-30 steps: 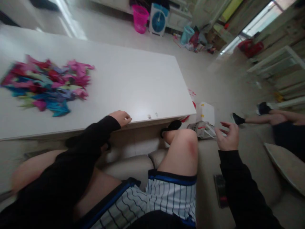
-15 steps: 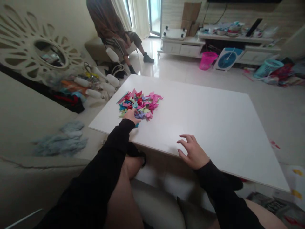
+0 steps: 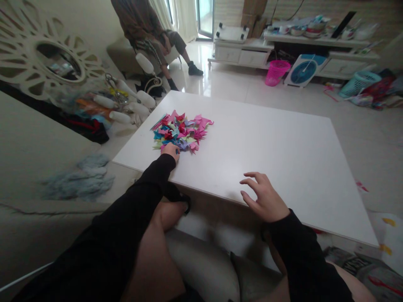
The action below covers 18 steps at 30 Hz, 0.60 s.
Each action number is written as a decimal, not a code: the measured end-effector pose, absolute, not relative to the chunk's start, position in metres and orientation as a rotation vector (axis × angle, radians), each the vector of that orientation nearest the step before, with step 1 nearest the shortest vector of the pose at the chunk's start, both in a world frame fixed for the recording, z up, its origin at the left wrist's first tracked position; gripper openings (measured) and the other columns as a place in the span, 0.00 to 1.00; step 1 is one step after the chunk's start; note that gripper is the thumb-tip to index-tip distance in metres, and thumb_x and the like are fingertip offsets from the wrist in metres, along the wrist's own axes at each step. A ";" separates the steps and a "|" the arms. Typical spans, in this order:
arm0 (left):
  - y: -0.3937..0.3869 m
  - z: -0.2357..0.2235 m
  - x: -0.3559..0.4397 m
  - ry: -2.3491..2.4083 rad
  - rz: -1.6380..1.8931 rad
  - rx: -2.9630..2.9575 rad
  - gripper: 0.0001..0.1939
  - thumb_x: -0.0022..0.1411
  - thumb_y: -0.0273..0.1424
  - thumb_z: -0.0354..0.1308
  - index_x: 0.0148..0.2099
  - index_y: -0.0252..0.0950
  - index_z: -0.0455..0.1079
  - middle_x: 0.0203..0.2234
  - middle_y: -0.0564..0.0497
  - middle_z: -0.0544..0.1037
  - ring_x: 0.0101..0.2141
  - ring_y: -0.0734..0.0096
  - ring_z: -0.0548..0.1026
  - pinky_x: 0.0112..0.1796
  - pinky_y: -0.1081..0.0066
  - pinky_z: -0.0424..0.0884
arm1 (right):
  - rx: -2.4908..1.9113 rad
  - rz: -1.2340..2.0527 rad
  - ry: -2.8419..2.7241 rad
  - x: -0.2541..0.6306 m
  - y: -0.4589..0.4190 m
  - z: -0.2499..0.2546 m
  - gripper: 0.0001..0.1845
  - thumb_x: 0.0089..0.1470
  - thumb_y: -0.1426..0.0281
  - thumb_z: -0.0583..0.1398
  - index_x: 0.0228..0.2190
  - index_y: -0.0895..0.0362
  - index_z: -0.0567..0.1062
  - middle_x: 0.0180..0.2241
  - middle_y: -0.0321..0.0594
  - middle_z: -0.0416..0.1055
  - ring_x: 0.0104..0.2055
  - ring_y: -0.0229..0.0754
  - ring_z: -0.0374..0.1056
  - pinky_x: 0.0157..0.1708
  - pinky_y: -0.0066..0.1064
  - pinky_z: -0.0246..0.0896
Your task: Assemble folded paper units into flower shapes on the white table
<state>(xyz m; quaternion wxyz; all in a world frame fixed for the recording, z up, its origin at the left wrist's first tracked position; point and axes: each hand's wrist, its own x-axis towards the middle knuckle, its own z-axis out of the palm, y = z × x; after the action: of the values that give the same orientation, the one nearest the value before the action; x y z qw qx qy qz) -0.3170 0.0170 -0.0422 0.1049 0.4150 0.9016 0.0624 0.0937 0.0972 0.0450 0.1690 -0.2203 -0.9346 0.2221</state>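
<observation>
A pile of origami paper cranes (image 3: 185,133) in pink, red, blue, green and purple lies on the left part of the white table (image 3: 270,142). My left hand (image 3: 171,151) is at the near edge of this heap, with its fingers curled together. A bit of blue folded paper (image 3: 177,151) shows at the fingers; most of it is hidden by the hand. My right hand (image 3: 264,196) hovers over the table's near edge, fingers spread and bent, holding nothing. It is well apart from the pile.
Another person (image 3: 141,29) sits beyond the table's far left corner. A white multi-armed stand (image 3: 138,105) is close to the left edge. A pink basket (image 3: 277,73) and a blue fan (image 3: 304,71) stand by the TV cabinet (image 3: 239,56). A grey cushion (image 3: 201,264) lies below me.
My left hand has closed more and sits at the pile's near edge, with the blue paper now at its fingers. The right hand stays open, slightly further right as the view shifts.
</observation>
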 end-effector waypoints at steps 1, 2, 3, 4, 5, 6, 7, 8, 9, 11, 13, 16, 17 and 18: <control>0.015 -0.040 -0.320 2.673 0.186 1.211 0.10 0.47 0.25 0.62 0.35 0.34 0.79 0.40 0.44 0.74 0.44 0.58 0.74 0.49 0.66 0.71 | -0.625 0.631 -2.649 0.094 0.097 0.046 0.09 0.59 0.70 0.60 0.43 0.54 0.75 0.51 0.51 0.69 0.55 0.57 0.64 0.55 0.55 0.64; 0.014 -0.037 -0.322 2.688 0.188 1.199 0.11 0.47 0.25 0.62 0.36 0.34 0.79 0.40 0.44 0.75 0.44 0.58 0.74 0.49 0.66 0.71 | -0.627 0.631 -2.641 0.094 0.097 0.047 0.09 0.59 0.70 0.60 0.43 0.54 0.75 0.51 0.51 0.69 0.55 0.57 0.64 0.54 0.55 0.65; 0.012 -0.034 -0.325 2.705 0.194 1.179 0.13 0.48 0.25 0.62 0.38 0.35 0.79 0.39 0.45 0.76 0.44 0.57 0.74 0.48 0.65 0.71 | -0.629 0.633 -2.636 0.094 0.098 0.048 0.09 0.59 0.70 0.60 0.42 0.53 0.75 0.51 0.50 0.69 0.55 0.57 0.65 0.54 0.55 0.65; 0.011 -0.030 -0.326 2.724 0.209 1.151 0.14 0.48 0.25 0.62 0.41 0.36 0.79 0.39 0.45 0.77 0.44 0.57 0.74 0.48 0.65 0.71 | -0.631 0.634 -2.632 0.093 0.098 0.049 0.09 0.59 0.70 0.60 0.42 0.53 0.75 0.51 0.50 0.69 0.55 0.57 0.65 0.54 0.56 0.65; 0.010 -0.027 -0.327 2.745 0.229 1.120 0.16 0.49 0.26 0.62 0.43 0.37 0.79 0.39 0.46 0.78 0.44 0.57 0.74 0.47 0.64 0.71 | -0.634 0.633 -2.631 0.093 0.098 0.050 0.09 0.59 0.70 0.60 0.42 0.53 0.75 0.51 0.50 0.69 0.55 0.57 0.65 0.54 0.56 0.65; 0.009 -0.023 -0.327 2.766 0.255 1.083 0.17 0.50 0.27 0.62 0.44 0.37 0.79 0.39 0.46 0.79 0.44 0.57 0.75 0.46 0.64 0.71 | -0.635 0.632 -2.631 0.093 0.098 0.050 0.09 0.59 0.70 0.60 0.42 0.53 0.75 0.51 0.50 0.69 0.54 0.57 0.65 0.54 0.56 0.65; 0.008 -0.019 -0.326 2.785 0.284 1.040 0.17 0.51 0.28 0.63 0.45 0.37 0.78 0.39 0.46 0.79 0.43 0.57 0.75 0.46 0.63 0.71 | -0.635 0.630 -2.630 0.092 0.098 0.051 0.09 0.59 0.70 0.60 0.42 0.53 0.75 0.51 0.50 0.69 0.54 0.57 0.65 0.54 0.56 0.65; 0.008 -0.016 -0.325 2.801 0.312 0.996 0.16 0.53 0.29 0.63 0.46 0.36 0.79 0.39 0.46 0.80 0.43 0.57 0.75 0.46 0.63 0.71 | -0.636 0.631 -2.629 0.092 0.098 0.051 0.09 0.59 0.70 0.60 0.42 0.53 0.75 0.50 0.50 0.69 0.54 0.57 0.65 0.54 0.56 0.65; 0.008 -0.012 -0.324 2.808 0.332 0.963 0.15 0.54 0.31 0.64 0.46 0.36 0.79 0.39 0.46 0.80 0.42 0.58 0.75 0.46 0.63 0.71 | -0.638 0.633 -2.626 0.091 0.098 0.051 0.09 0.59 0.70 0.60 0.42 0.53 0.75 0.50 0.50 0.69 0.54 0.57 0.65 0.54 0.56 0.65; 0.008 -0.007 -0.321 2.807 0.346 0.921 0.15 0.57 0.36 0.64 0.46 0.35 0.79 0.40 0.47 0.81 0.42 0.59 0.75 0.46 0.61 0.71 | -0.641 0.638 -2.618 0.091 0.098 0.052 0.09 0.58 0.70 0.59 0.42 0.53 0.76 0.50 0.50 0.70 0.55 0.57 0.65 0.54 0.57 0.65; 0.007 -0.003 -0.319 2.803 0.340 0.898 0.17 0.58 0.40 0.64 0.45 0.35 0.80 0.41 0.46 0.81 0.42 0.59 0.75 0.46 0.60 0.71 | -0.643 0.638 -2.614 0.091 0.098 0.052 0.09 0.58 0.70 0.60 0.42 0.52 0.76 0.50 0.50 0.70 0.55 0.57 0.65 0.54 0.57 0.65; 0.007 0.002 -0.318 2.818 0.319 0.854 0.15 0.57 0.41 0.66 0.43 0.36 0.81 0.41 0.43 0.82 0.42 0.56 0.76 0.45 0.59 0.72 | -0.643 0.625 -2.623 0.093 0.099 0.053 0.09 0.58 0.70 0.60 0.42 0.53 0.76 0.50 0.50 0.70 0.55 0.57 0.65 0.54 0.56 0.65; 0.007 0.005 -0.319 2.821 0.305 0.838 0.15 0.56 0.40 0.66 0.42 0.37 0.81 0.41 0.43 0.82 0.42 0.55 0.77 0.44 0.59 0.72 | -0.644 0.619 -2.626 0.093 0.100 0.053 0.09 0.58 0.70 0.60 0.42 0.54 0.75 0.50 0.51 0.70 0.55 0.57 0.65 0.55 0.55 0.65; 0.006 0.009 -0.319 2.815 0.291 0.831 0.15 0.54 0.41 0.67 0.41 0.38 0.82 0.41 0.43 0.82 0.42 0.54 0.77 0.44 0.59 0.73 | -0.645 0.613 -2.628 0.094 0.100 0.054 0.09 0.58 0.70 0.60 0.42 0.54 0.75 0.50 0.51 0.70 0.55 0.56 0.65 0.55 0.55 0.65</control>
<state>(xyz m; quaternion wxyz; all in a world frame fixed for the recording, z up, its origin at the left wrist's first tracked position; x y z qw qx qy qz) -0.3193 0.0062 0.0090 0.0959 0.2803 0.9501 0.0981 0.0942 0.1002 0.0541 0.1827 -0.2285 -0.9312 0.2173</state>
